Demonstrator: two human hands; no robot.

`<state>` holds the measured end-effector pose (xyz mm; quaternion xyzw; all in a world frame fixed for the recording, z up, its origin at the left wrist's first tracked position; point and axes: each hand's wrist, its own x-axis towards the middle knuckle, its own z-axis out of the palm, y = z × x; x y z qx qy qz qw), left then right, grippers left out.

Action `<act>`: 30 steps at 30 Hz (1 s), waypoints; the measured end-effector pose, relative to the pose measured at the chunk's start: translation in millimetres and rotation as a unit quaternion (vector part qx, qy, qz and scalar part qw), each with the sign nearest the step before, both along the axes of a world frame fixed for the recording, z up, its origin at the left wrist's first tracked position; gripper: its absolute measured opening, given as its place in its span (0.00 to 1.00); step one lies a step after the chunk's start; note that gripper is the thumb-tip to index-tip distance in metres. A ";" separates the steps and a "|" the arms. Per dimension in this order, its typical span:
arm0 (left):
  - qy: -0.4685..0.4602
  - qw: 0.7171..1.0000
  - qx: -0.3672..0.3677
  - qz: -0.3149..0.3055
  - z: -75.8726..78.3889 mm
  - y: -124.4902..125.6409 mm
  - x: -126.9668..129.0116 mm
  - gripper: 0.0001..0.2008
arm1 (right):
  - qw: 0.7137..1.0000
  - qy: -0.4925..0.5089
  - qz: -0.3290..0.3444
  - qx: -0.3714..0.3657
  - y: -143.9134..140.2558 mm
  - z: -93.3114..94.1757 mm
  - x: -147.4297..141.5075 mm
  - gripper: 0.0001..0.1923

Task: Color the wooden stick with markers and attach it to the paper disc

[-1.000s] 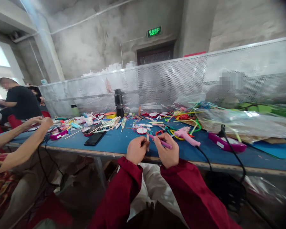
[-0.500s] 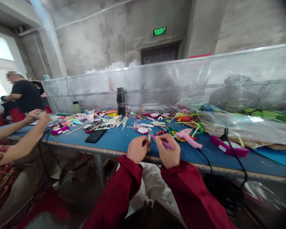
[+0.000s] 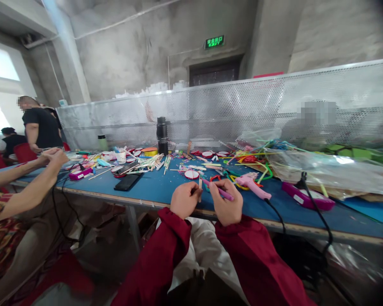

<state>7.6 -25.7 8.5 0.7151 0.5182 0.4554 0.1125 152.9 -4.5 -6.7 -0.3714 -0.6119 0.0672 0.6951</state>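
Over the near edge of the blue table (image 3: 159, 189), the left hand (image 3: 183, 199) pinches a thin pale strip (image 3: 200, 184) between thumb and fingers, holding it upright, I suppose to leave its upper part free. The right hand (image 3: 229, 206) closes around a purple pen-like tool (image 3: 227, 195), slanted writing-fashion, probably for control; its tip end points at the strip, though I can't tell whether they touch. Beyond lies a pink glue gun (image 3: 254, 187), handle towards the near edge, likely for easy reach. The purple box (image 3: 321, 204) further right carries a white label (image 3: 298, 199), too small to read. Farther back, a black bottle (image 3: 161, 134) bears faint, illegible lettering. High behind, a green sign (image 3: 214, 41) reads "EXIT" beneath Chinese characters.
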 end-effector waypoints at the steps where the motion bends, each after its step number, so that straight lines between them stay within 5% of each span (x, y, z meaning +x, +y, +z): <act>1: 0.001 1.000 0.000 0.000 0.0 -0.1 0.0 0.15 | 1.000 0.000 0.000 -0.002 -0.1 0.1 0.1 0.11; 30: -0.001 1.000 0.003 0.005 1.2 -2.9 0.5 0.15 | 1.000 -0.012 -0.018 0.003 2.2 -3.1 0.8 0.10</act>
